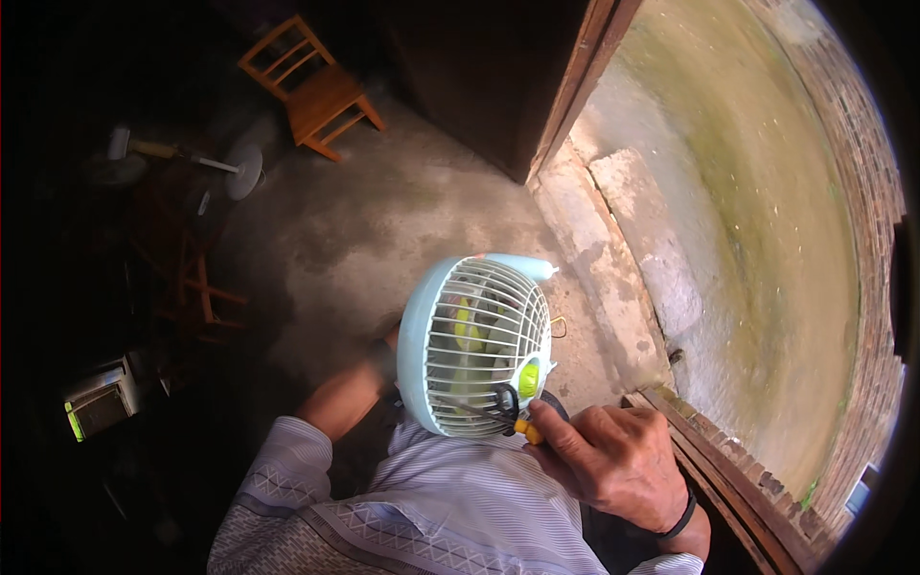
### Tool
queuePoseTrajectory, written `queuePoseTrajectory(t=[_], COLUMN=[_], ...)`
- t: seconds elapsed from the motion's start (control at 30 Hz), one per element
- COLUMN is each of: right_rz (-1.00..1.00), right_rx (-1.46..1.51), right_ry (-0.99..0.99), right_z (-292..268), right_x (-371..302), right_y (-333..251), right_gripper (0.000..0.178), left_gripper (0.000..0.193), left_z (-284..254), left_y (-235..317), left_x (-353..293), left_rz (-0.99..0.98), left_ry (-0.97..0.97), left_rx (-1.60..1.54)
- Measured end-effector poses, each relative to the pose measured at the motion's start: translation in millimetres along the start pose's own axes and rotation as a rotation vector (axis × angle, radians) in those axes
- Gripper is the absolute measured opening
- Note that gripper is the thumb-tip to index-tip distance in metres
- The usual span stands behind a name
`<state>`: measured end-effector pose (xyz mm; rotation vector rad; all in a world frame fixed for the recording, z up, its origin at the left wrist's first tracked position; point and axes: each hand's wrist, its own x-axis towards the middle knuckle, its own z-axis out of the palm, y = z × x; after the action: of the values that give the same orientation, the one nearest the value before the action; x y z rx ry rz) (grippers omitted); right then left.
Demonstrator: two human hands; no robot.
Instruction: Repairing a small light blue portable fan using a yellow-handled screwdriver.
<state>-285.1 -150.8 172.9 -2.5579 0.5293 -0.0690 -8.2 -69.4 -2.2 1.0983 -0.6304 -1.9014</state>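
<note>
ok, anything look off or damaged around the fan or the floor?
Two mild oddities. A thin yellowish loop shows beside the grille of the light-blue fan, like stray wire; can't tell if it's attached. Dark patches mottle the concrete floor, damp or stained, unclear. No obvious grille breakage.

No text, label, brand, number or sign could be read on the fan (471,347) or anything around it.

Left half sunk in deep shadow; daylight admitted from right, across olive-brown outdoor ground (776,220). Brown brickwork (853,125) bent at black fisheye rim. Round light-blue, white-grilled plastic fan (414,345) brightly lit, fairly sharp.
</note>
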Motion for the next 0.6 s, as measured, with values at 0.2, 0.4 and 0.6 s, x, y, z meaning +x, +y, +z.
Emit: queuePoseTrajectory(t=[0.2,0.4,0.6], right_rz=[-0.001,0.046,0.08], right_rx=[-0.061,-0.042,0.101], right_ry=[0.022,0.05,0.195], right_z=[-7.7,-37.8,-38.1], right_x=[5.5,7.6,-17.7], right_y=[-4.4,-2.2,10.2], right_gripper=[0.047,0.049,0.043], left_gripper=[0.048,0.047,0.045], left_z=[1.4,15.4,51.9], left_y=[9.8,67.6,95.7], left_x=[4.1,13.1,38.0], left_rz=[0.002,0.019,-0.137], left_ry=[0.0,0.059,0.258], left_rx=[0.042,0.087,0.024])
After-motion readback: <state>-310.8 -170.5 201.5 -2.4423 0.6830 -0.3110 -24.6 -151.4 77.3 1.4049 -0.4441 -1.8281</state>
